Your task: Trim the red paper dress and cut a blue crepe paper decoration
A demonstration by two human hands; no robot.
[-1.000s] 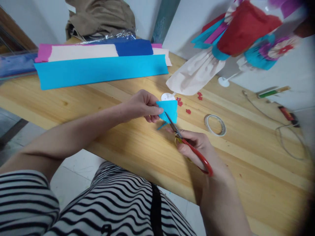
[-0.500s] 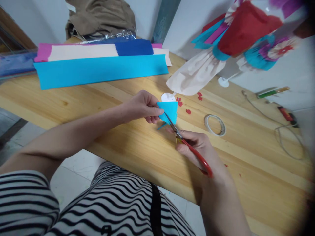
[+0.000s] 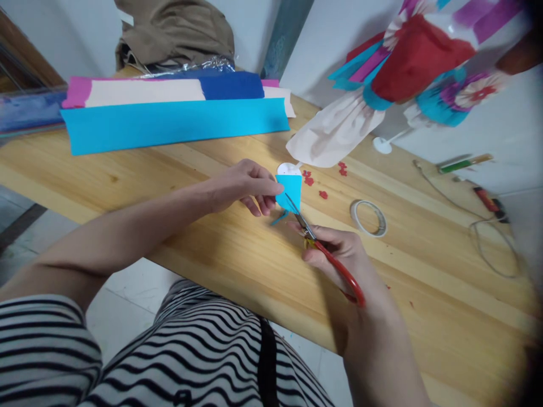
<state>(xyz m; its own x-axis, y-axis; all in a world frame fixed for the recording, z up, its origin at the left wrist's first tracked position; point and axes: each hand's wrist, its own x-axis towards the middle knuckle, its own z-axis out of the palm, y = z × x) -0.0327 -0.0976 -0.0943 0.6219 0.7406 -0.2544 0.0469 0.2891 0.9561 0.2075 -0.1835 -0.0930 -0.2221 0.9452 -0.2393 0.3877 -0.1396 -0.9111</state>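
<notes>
My left hand pinches a small blue piece of paper at its left edge, between thumb and fingers. Red-handled scissors are gripped in my right hand, their blades pointing up and left across the paper's lower part. A thin blue scrap shows just below the piece, beside the blades. Behind the paper, on the table, is a round white base, partly covered by it.
A roll of tape lies right of my hands, near red paper bits. Folded coloured paper stretches across the back left. Paper flower bouquets stand at the back right. A cable and green-handled tool lie further right.
The blue paper looks narrower and has turned slightly in my left hand, whose lower fingers have loosened a little. The scissors have stayed almost in place.
</notes>
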